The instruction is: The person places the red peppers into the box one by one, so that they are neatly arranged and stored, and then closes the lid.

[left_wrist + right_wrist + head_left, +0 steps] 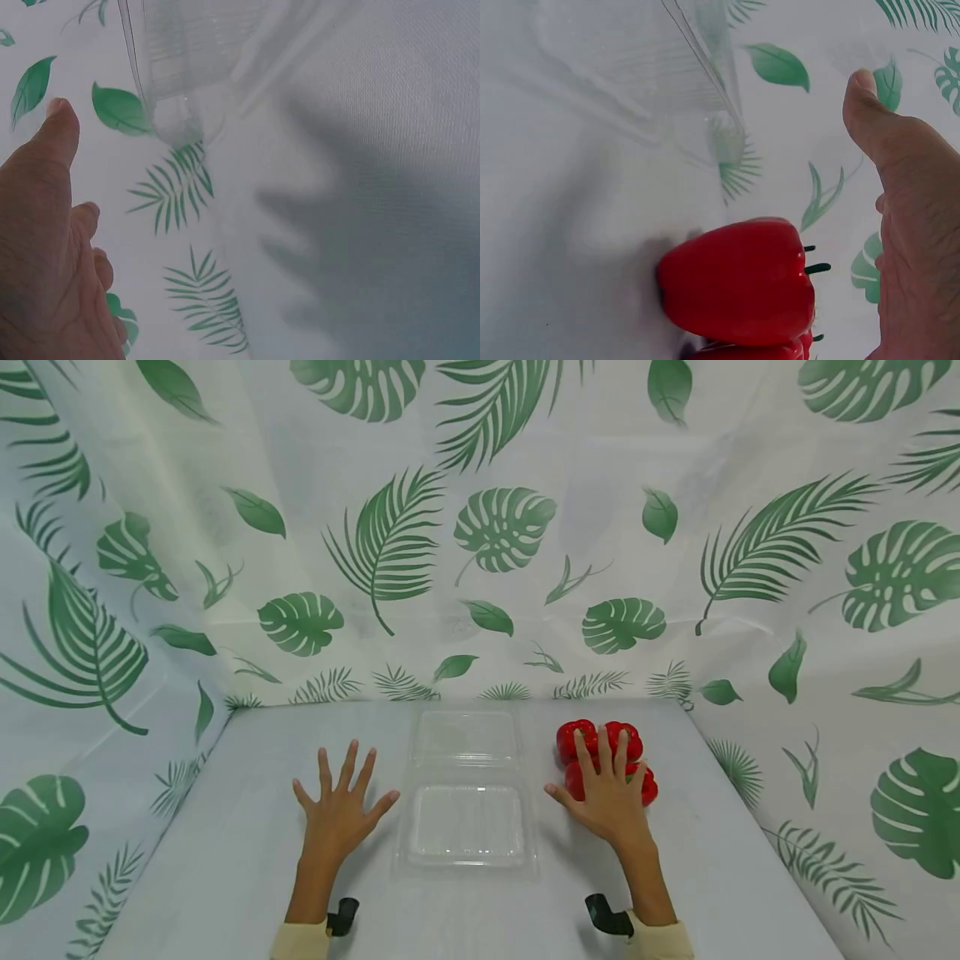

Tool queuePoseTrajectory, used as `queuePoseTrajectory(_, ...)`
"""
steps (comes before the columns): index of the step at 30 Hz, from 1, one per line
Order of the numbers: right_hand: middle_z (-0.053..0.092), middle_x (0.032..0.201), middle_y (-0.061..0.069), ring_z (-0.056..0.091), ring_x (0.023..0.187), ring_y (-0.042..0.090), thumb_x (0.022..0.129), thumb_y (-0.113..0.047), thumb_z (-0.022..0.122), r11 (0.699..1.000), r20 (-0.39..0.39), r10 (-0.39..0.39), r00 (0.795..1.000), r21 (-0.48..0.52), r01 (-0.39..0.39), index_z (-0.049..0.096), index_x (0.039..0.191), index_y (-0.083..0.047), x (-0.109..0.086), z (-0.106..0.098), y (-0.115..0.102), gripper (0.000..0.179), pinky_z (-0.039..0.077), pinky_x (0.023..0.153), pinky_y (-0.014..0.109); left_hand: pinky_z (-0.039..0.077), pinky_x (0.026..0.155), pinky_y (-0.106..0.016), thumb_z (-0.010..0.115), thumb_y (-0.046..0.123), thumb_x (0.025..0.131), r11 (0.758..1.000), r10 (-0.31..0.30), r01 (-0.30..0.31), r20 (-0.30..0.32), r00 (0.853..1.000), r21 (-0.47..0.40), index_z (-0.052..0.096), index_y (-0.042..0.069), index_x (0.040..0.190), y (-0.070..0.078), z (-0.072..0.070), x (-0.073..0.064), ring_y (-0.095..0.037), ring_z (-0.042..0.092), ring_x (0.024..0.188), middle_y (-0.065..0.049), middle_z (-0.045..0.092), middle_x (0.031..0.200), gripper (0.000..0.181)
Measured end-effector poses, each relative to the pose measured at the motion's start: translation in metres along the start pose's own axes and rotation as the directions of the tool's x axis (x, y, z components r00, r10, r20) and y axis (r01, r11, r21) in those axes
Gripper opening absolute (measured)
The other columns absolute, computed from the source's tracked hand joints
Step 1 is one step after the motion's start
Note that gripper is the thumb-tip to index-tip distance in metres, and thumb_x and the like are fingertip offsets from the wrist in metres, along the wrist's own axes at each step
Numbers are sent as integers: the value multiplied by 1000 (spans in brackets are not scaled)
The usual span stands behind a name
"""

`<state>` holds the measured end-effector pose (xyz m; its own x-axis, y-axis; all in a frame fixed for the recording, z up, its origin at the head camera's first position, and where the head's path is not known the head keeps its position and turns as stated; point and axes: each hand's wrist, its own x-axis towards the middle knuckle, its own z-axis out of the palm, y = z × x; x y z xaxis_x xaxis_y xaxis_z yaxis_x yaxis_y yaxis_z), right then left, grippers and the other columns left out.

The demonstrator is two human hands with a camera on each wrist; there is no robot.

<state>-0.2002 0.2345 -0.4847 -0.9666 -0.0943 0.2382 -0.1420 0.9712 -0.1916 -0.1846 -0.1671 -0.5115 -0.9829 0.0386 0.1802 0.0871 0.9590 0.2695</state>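
Note:
A clear plastic clamshell box (467,858) lies unfolded in the middle of the table, its lid (465,737) toward the back wall. To its left, my left hand (337,818) is spread palm down over the table with nothing in it. My right hand (611,806) has its fingers spread too, and overlaps several red bell peppers (566,745) in the head view, partly hiding them. From the right wrist, the nearest pepper (735,289) lies on its side with a green stem, apart from the thumb (870,120).
A white table (240,852) carries everything. White sheets with green leaf prints (555,635) stand along its back and both sides. A dark wrist mount (343,917) sits at the left cuff, another (607,917) at the right.

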Motion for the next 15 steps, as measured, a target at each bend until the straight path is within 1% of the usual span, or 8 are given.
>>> queuePoseTrajectory(4,11,162,22,4,148,50,78,-60,68,1000,-78,15,997,-15,-16,26,155,-16,0,2,8,99,14,104,83,1,103,-85,51,69,88,1000,12,-12,6,1000,-16,25,24,156,4,1,-2,-48,-9,149,-6,10,166,86)
queuePoseTrajectory(7,15,161,24,4,148,50,77,-58,70,999,-128,42,991,0,-42,27,155,-16,-1,2,15,98,15,102,84,2,102,-85,54,66,88,999,22,-22,15,1000,-36,24,23,156,8,2,-4,-50,-7,148,-7,10,166,86)
queuePoseTrajectory(9,17,159,26,7,147,52,77,-56,70,998,-153,64,986,21,-62,29,154,-14,-1,-1,18,97,16,100,85,4,103,-85,54,66,88,999,24,-22,36,999,-39,22,23,157,9,5,-5,-50,-7,148,-6,8,166,87)
queuePoseTrajectory(12,19,157,29,9,146,54,79,-53,70,991,-161,118,980,77,-106,31,152,-11,-3,-6,25,93,16,101,83,9,104,-84,53,66,89,996,37,-30,82,996,-88,19,22,157,11,9,-9,-49,-2,149,-4,4,166,89)
queuePoseTrajectory(13,21,156,29,10,145,56,80,-52,70,988,-164,138,977,96,-123,31,152,-10,-3,-7,27,92,17,102,83,12,105,-83,53,66,89,993,51,-40,95,994,-112,18,21,157,11,11,-11,-49,2,149,-4,4,166,89)
queuePoseTrajectory(15,23,155,31,13,144,57,82,-49,69,977,-173,190,966,130,-168,33,151,-7,-5,-10,33,88,19,102,82,19,106,-80,55,65,89,979,85,-58,131,988,-193,17,18,158,12,14,-14,-46,12,149,-4,2,167,92)
